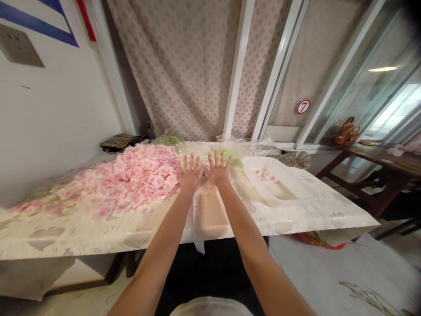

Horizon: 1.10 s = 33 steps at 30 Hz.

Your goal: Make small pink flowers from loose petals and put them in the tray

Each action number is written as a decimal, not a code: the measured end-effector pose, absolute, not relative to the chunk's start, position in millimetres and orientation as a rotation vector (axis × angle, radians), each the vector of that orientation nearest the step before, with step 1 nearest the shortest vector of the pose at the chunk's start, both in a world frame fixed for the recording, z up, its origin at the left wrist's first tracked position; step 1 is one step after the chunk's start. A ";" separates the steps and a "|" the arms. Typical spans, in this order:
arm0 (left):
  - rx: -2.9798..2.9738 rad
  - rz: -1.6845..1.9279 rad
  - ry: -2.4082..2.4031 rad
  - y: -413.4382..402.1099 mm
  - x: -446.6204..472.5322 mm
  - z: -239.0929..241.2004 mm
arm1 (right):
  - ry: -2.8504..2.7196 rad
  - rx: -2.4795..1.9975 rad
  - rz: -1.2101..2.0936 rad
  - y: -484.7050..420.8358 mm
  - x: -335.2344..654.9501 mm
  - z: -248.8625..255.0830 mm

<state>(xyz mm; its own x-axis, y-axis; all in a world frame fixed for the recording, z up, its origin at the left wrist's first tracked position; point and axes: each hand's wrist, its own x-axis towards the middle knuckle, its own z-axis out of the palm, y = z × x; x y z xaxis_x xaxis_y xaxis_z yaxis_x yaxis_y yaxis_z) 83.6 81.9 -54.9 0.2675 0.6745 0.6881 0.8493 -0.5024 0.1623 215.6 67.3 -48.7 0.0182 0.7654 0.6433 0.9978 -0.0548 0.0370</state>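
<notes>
Hands (218, 174) over tablecloth (108, 228), curtain (184, 66) beyond

My arms (167, 237) reach over the table's near edge (296, 226); left hand (188, 176) and right hand (219, 174), backs up, spread fingers (216, 159), thumbs (200, 174) nearly meeting.

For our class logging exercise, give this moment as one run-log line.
left hand: open, beside pink blossom heap | right hand: open, near green heap | white tray: some loose blossoms inside
</notes>
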 end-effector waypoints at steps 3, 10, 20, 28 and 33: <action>-2.292 -1.056 -1.413 81.7 84.3 -54.8 | -1.781 -1.870 -0.721 67.5 214.2 -47.9; -2.294 -1.028 -1.412 79.8 86.5 -52.0 | -1.828 -1.822 -0.726 70.1 216.1 -47.6; -2.348 -1.004 -1.397 79.6 90.7 -50.6 | -2.015 -1.681 -0.736 61.4 222.8 -38.6; -2.355 -1.011 -1.380 77.7 91.6 -48.5 | -1.985 -1.658 -0.735 56.1 219.6 -36.9; -2.365 -1.011 -1.353 73.1 91.3 -47.6 | -1.965 -1.642 -0.729 52.1 210.1 -43.1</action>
<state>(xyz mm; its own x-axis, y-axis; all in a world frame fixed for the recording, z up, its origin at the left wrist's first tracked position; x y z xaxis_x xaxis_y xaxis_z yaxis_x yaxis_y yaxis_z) 91.3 73.1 -47.6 0.3338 0.6661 0.6670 0.8282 -0.5452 0.1300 210.1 52.1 -43.1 -0.1696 0.7332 0.6585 0.9853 0.1406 0.0972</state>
